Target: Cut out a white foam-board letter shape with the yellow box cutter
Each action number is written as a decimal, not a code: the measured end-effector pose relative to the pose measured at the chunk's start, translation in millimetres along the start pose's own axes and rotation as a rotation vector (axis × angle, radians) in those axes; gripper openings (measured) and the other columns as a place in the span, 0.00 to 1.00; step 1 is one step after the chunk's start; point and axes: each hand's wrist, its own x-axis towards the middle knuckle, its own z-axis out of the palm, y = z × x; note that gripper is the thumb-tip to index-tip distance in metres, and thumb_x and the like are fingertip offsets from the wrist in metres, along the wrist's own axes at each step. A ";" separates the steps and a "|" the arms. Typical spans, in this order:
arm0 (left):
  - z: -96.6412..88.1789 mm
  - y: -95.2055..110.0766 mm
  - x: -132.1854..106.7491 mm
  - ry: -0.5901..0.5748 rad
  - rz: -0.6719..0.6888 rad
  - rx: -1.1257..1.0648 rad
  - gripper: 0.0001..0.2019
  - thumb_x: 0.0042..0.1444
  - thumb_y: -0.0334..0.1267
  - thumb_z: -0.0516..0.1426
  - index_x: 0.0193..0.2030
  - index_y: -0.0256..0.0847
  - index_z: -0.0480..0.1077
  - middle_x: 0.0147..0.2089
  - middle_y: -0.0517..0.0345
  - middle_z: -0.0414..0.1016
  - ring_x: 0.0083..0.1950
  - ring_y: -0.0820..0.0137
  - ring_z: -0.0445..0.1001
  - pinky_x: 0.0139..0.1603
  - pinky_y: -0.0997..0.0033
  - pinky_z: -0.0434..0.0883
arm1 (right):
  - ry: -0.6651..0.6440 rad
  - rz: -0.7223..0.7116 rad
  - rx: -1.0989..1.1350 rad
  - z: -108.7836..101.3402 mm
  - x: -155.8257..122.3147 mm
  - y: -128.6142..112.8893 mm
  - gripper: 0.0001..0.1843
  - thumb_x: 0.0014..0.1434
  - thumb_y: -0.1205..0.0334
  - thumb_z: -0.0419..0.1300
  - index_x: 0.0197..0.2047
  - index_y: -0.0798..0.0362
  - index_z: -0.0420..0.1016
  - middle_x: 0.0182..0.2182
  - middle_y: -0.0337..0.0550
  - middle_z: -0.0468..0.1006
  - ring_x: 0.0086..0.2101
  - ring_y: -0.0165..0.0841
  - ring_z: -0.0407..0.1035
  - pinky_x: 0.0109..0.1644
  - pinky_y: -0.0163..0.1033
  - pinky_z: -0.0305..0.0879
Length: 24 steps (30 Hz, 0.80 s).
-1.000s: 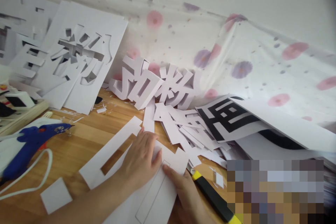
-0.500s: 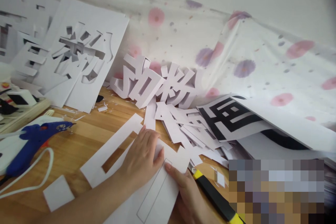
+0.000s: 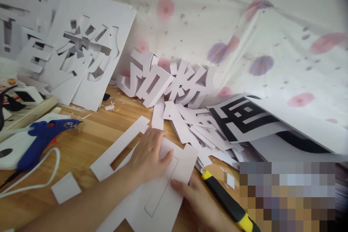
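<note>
A flat white board piece (image 3: 183, 163) with a long rectangle drawn on it slants across the table in front of me. My left hand (image 3: 149, 156) lies over its upper left part, fingers curled at the far edge and thumb on the face. At its right edge, my right hand (image 3: 194, 197) has the thumb on top and the other fingers hidden underneath. Another white board cut-out (image 3: 119, 143) with a slot lies beneath and to the left. Beside my right hand is a black and yellow utility knife (image 3: 223, 197).
On the left lie a blue glue gun (image 3: 40, 141), its white cord (image 3: 51, 172) and a power strip (image 3: 29, 114). White raised characters (image 3: 154, 79) stand at the back, near a pile of offcuts (image 3: 195, 130). Cut-out sheets (image 3: 108, 18) lean left; a printed sheet (image 3: 244, 116) lies right.
My right thumb has slid down the board's right side, away from the left thumb. The view has tilted slightly, and the board has shifted a little with my hands.
</note>
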 end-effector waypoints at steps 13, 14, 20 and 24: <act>-32.1 25.5 -3.1 -0.522 0.289 -0.252 0.43 0.41 0.54 0.62 0.61 0.37 0.52 0.64 0.42 0.54 0.66 0.55 0.51 0.64 0.51 0.51 | 0.183 -0.173 0.238 -24.2 9.2 -18.4 0.15 0.53 0.54 0.58 0.41 0.54 0.76 0.42 0.48 0.77 0.44 0.41 0.69 0.51 0.46 0.60; -30.2 25.4 -4.2 -0.514 0.296 -0.248 0.43 0.41 0.51 0.63 0.62 0.37 0.51 0.65 0.43 0.52 0.66 0.56 0.49 0.64 0.51 0.50 | 0.154 -0.219 0.222 -25.8 7.9 -21.3 0.16 0.54 0.53 0.58 0.42 0.52 0.75 0.43 0.47 0.76 0.45 0.41 0.68 0.50 0.45 0.61; -36.6 21.6 3.1 -0.233 0.220 -0.373 0.29 0.54 0.26 0.52 0.62 0.44 0.54 0.62 0.55 0.60 0.61 0.68 0.60 0.60 0.63 0.61 | -0.147 -0.388 0.148 -35.9 4.5 -36.3 0.23 0.54 0.42 0.54 0.48 0.46 0.71 0.41 0.44 0.76 0.34 0.35 0.70 0.31 0.38 0.66; -64.1 25.5 21.9 0.094 -0.217 -0.624 0.19 0.50 0.36 0.60 0.51 0.48 0.69 0.49 0.61 0.75 0.48 0.66 0.74 0.49 0.67 0.73 | -0.015 -0.430 0.184 -44.9 5.4 -48.0 0.17 0.53 0.45 0.57 0.40 0.47 0.74 0.32 0.41 0.76 0.28 0.30 0.67 0.26 0.33 0.62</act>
